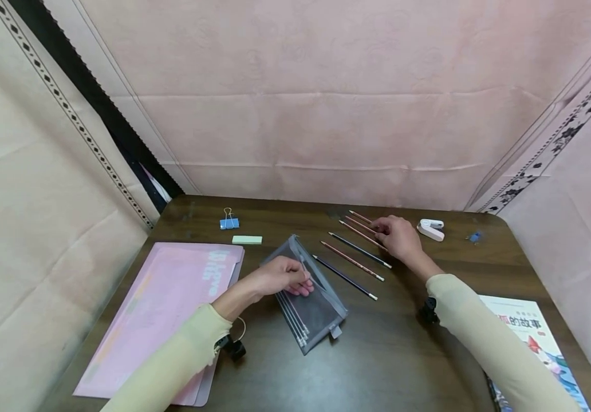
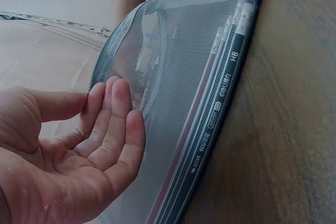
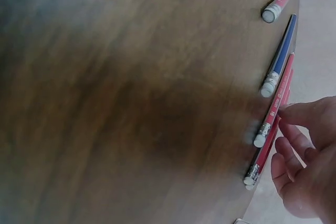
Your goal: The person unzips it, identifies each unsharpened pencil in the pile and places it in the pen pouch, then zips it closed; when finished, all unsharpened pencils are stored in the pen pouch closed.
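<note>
My left hand (image 1: 287, 276) is over a grey mesh pencil pouch (image 1: 321, 312); its thumb and forefinger pinch the pouch's edge in the left wrist view. Several pencils (image 2: 210, 111) lie lengthwise inside, a dark one marked HB outermost. To the pouch's right, loose pencils lie slanted in a row on the table, among them a dark pencil (image 1: 344, 277), a reddish pencil (image 1: 352, 261) and a blue pencil (image 1: 359, 250). At the far end of this row my right hand (image 1: 397, 236) holds a red pencil (image 3: 274, 109) between thumb and fingers, close against other red pencils.
A pink folder (image 1: 172, 320) lies at left. Behind the pouch are a blue binder clip (image 1: 229, 224) and a pale green strip (image 1: 247, 240). A white stapler (image 1: 431, 229) and a small blue object (image 1: 475, 236) sit back right. A picture book (image 1: 548, 343) lies partly under my right sleeve.
</note>
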Demonstrator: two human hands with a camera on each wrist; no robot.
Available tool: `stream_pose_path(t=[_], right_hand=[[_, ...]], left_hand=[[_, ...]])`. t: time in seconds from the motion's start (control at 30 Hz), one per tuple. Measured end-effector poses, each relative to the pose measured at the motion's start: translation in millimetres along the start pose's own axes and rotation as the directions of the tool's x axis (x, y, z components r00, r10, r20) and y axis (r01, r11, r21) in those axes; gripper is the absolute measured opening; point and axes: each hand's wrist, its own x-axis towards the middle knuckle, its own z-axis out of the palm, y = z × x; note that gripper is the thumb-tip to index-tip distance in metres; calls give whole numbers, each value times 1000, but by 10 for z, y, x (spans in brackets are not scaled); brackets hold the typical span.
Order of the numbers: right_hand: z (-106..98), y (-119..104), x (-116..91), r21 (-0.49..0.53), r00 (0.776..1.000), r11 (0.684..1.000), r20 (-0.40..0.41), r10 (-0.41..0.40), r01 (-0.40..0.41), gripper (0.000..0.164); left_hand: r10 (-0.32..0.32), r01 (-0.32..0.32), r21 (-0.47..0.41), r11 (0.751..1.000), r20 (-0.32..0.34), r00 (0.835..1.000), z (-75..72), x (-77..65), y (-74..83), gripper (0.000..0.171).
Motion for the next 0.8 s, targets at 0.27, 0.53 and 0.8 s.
stream_pose_path(t=[0.27, 0.53, 0.8], right_hand=[[38, -36, 16, -47, 1000, 999, 17, 17, -16, 21], [17, -49, 22, -51, 999, 999, 36, 12, -10, 20], [-10, -66, 61, -105, 998, 994, 59, 17, -11, 22]], left_hand=[[6, -5, -4, 1000, 5, 1000, -11, -18, -1, 23], [13, -13, 13, 1000, 4, 1000, 5, -11, -2, 24], [3, -3, 17, 1000, 9, 1000, 6, -7, 1, 23]])
